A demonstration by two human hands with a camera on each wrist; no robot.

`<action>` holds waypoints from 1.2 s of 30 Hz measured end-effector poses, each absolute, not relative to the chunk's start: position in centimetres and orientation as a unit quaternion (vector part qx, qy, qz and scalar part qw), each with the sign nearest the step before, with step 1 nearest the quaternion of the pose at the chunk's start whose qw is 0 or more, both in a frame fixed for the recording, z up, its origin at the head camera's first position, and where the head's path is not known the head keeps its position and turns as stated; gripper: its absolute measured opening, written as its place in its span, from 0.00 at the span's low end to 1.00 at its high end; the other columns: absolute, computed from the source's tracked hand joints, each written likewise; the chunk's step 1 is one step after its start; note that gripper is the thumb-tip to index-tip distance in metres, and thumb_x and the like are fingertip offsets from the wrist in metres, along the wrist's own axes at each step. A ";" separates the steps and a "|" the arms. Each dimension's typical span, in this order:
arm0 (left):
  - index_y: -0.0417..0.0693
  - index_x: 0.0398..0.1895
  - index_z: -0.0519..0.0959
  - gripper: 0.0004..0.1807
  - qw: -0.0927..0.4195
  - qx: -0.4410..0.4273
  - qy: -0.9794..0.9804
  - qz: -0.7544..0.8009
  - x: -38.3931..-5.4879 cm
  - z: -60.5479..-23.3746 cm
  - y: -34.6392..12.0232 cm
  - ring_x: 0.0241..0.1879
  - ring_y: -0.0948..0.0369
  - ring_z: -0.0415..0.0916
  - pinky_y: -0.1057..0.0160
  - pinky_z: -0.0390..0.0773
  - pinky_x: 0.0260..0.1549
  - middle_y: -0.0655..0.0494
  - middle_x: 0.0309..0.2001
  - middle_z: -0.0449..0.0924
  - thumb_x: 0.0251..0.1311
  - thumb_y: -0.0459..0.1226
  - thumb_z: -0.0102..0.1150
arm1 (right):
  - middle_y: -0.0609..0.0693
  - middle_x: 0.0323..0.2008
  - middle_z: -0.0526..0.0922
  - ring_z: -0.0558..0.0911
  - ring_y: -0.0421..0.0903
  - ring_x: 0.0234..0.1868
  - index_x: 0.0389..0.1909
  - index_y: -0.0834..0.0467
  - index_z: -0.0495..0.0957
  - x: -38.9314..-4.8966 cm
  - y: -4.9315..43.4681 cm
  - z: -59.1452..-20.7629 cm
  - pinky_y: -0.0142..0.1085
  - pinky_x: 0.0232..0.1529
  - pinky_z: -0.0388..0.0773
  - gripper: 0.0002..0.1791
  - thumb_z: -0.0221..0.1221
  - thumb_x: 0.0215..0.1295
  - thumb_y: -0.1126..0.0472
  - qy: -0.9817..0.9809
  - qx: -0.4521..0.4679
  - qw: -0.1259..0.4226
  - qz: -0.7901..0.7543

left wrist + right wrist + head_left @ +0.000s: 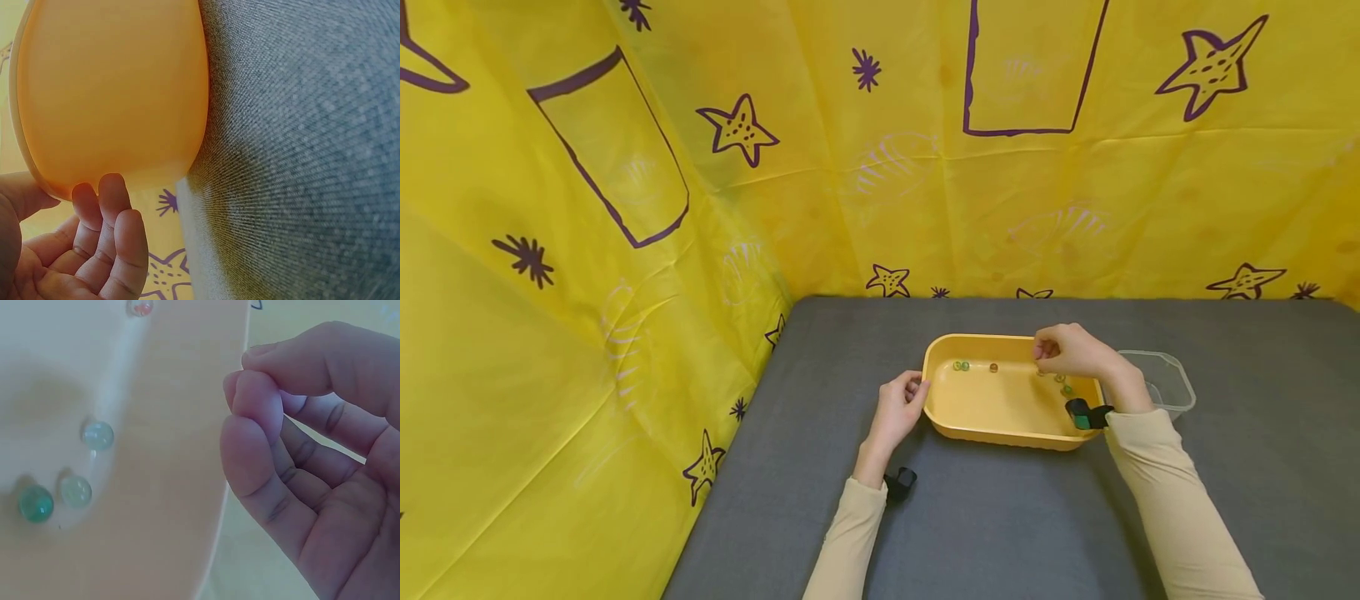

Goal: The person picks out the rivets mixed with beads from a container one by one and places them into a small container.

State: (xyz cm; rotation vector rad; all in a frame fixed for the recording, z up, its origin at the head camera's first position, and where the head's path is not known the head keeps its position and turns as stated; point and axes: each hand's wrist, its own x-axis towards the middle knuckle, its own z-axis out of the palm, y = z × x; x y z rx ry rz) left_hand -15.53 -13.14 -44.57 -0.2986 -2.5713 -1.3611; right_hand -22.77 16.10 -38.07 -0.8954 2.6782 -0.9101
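Note:
A yellow plastic tub (pixel 1000 427) stands on the grey table with several small glass marbles in it. My left hand (pixel 901 407) grips its left end, thumb at the rim and fingertips against the outer wall (pixel 112 94). Over the tub's far right part is my right hand (pixel 1071 350), its thumb and fingers curled together; no marble shows between them. Close below lie a pale marble (pixel 98 435), a greenish clear one (pixel 76 491) and a green one (pixel 36 504). An orange marble (pixel 993 367) and a green pair (pixel 961 366) lie farther left along the back wall.
A clear plastic container (pixel 1180 385) sits right of the tub, partly behind my right wrist. Yellow patterned cloth (pixel 880 208) hangs behind and left of the grey table (pixel 985 517). A small black camera (pixel 1078 413) is strapped to my right wrist.

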 end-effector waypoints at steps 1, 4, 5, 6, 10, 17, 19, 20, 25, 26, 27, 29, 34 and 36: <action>0.29 0.41 0.77 0.12 0.107 -0.101 -0.874 -0.462 -15.5 -44.5 -13.1 0.20 0.64 0.68 0.70 0.69 0.19 0.51 0.23 0.74 0.62 0.32 0.54 | 0.48 0.22 0.75 0.73 0.43 0.25 0.25 0.62 0.76 -22.7 16.3 -38.0 0.37 0.30 0.73 0.03 0.60 0.51 0.72 0.900 -0.299 0.084 -0.305; 0.29 0.42 0.77 0.12 0.105 -0.099 -0.875 -0.462 -15.5 -44.5 -13.1 0.20 0.64 0.68 0.70 0.69 0.19 0.52 0.23 0.74 0.62 0.33 0.54 | 0.47 0.22 0.75 0.73 0.43 0.26 0.26 0.62 0.76 -22.5 16.8 -37.8 0.37 0.31 0.73 0.03 0.60 0.51 0.72 0.903 -0.296 0.074 -0.302; 0.29 0.42 0.77 0.12 0.104 -0.098 -0.876 -0.461 -15.5 -44.5 -13.1 0.20 0.64 0.68 0.70 0.69 0.19 0.52 0.23 0.74 0.62 0.33 0.54 | 0.47 0.22 0.75 0.73 0.43 0.26 0.26 0.62 0.76 -22.4 16.9 -37.7 0.37 0.31 0.73 0.03 0.60 0.51 0.71 0.905 -0.294 0.070 -0.300; 0.29 0.42 0.77 0.12 0.104 -0.098 -0.876 -0.461 -15.5 -44.5 -13.1 0.20 0.64 0.68 0.70 0.69 0.19 0.52 0.23 0.74 0.63 0.33 0.54 | 0.47 0.23 0.76 0.74 0.43 0.26 0.26 0.62 0.76 -22.3 17.1 -37.7 0.37 0.31 0.73 0.03 0.60 0.51 0.71 0.905 -0.293 0.066 -0.300; 0.29 0.42 0.77 0.12 0.103 -0.098 -0.876 -0.461 -15.5 -44.5 -13.1 0.20 0.64 0.67 0.70 0.69 0.19 0.52 0.23 0.74 0.62 0.32 0.54 | 0.47 0.24 0.76 0.74 0.43 0.27 0.27 0.62 0.77 -21.9 17.8 -37.5 0.37 0.32 0.74 0.03 0.61 0.52 0.71 0.907 -0.281 0.059 -0.307; 0.29 0.42 0.77 0.11 0.106 -0.098 -0.874 -0.464 -15.5 -44.5 -13.1 0.20 0.64 0.68 0.70 0.69 0.20 0.51 0.23 0.74 0.62 0.31 0.54 | 0.48 0.25 0.77 0.75 0.44 0.28 0.28 0.62 0.77 -21.1 19.1 -37.2 0.36 0.32 0.74 0.04 0.62 0.52 0.70 0.913 -0.260 0.048 -0.311; 0.29 0.42 0.77 0.12 0.107 -0.098 -0.874 -0.463 -15.5 -44.5 -13.1 0.20 0.64 0.68 0.70 0.69 0.20 0.51 0.23 0.74 0.62 0.32 0.54 | 0.48 0.25 0.77 0.74 0.44 0.28 0.28 0.62 0.77 -20.9 19.6 -37.2 0.35 0.31 0.74 0.04 0.62 0.52 0.70 0.914 -0.255 0.046 -0.312; 0.29 0.42 0.77 0.12 0.108 -0.099 -0.875 -0.462 -15.5 -44.5 -13.1 0.20 0.64 0.68 0.70 0.69 0.20 0.51 0.23 0.74 0.62 0.32 0.54 | 0.48 0.24 0.77 0.74 0.44 0.28 0.28 0.62 0.77 -20.8 19.8 -37.2 0.35 0.30 0.73 0.04 0.62 0.53 0.70 0.915 -0.252 0.045 -0.311; 0.29 0.42 0.77 0.11 0.110 -0.100 -0.875 -0.461 -15.5 -44.6 -13.1 0.20 0.64 0.68 0.70 0.69 0.20 0.51 0.23 0.75 0.62 0.32 0.54 | 0.47 0.24 0.76 0.73 0.43 0.27 0.29 0.62 0.77 -20.5 21.0 -37.5 0.33 0.29 0.72 0.03 0.62 0.53 0.70 0.919 -0.242 0.037 -0.311; 0.29 0.42 0.77 0.11 0.111 -0.101 -0.874 -0.462 -15.5 -44.6 -13.1 0.20 0.64 0.68 0.70 0.69 0.19 0.51 0.23 0.75 0.62 0.31 0.54 | 0.47 0.24 0.76 0.73 0.43 0.27 0.29 0.62 0.77 -20.4 21.2 -37.5 0.33 0.29 0.72 0.03 0.62 0.53 0.70 0.919 -0.241 0.035 -0.311; 0.29 0.42 0.77 0.11 0.111 -0.101 -0.874 -0.462 -15.5 -44.6 -13.1 0.20 0.64 0.68 0.70 0.69 0.19 0.51 0.23 0.75 0.62 0.31 0.54 | 0.47 0.24 0.76 0.73 0.43 0.27 0.29 0.62 0.77 -20.4 21.4 -37.5 0.33 0.28 0.72 0.03 0.62 0.53 0.69 0.919 -0.239 0.034 -0.312; 0.30 0.42 0.77 0.11 0.111 -0.101 -0.873 -0.464 -15.5 -44.6 -13.1 0.20 0.64 0.68 0.70 0.69 0.19 0.51 0.23 0.75 0.62 0.31 0.54 | 0.47 0.24 0.76 0.73 0.43 0.27 0.29 0.62 0.77 -20.2 21.8 -37.5 0.33 0.28 0.72 0.03 0.62 0.53 0.69 0.919 -0.236 0.033 -0.313; 0.30 0.42 0.77 0.11 0.110 -0.102 -0.873 -0.464 -15.5 -44.6 -13.1 0.20 0.64 0.68 0.70 0.69 0.20 0.51 0.23 0.75 0.62 0.32 0.54 | 0.47 0.24 0.76 0.74 0.42 0.27 0.29 0.61 0.77 -19.8 22.7 -37.6 0.33 0.28 0.72 0.04 0.62 0.53 0.67 0.925 -0.226 0.023 -0.306; 0.30 0.42 0.77 0.11 0.109 -0.101 -0.873 -0.464 -15.5 -44.6 -13.1 0.20 0.64 0.68 0.70 0.69 0.20 0.51 0.23 0.75 0.62 0.32 0.54 | 0.47 0.24 0.76 0.74 0.41 0.27 0.29 0.61 0.77 -19.7 23.1 -37.6 0.33 0.28 0.72 0.04 0.63 0.53 0.67 0.927 -0.223 0.017 -0.301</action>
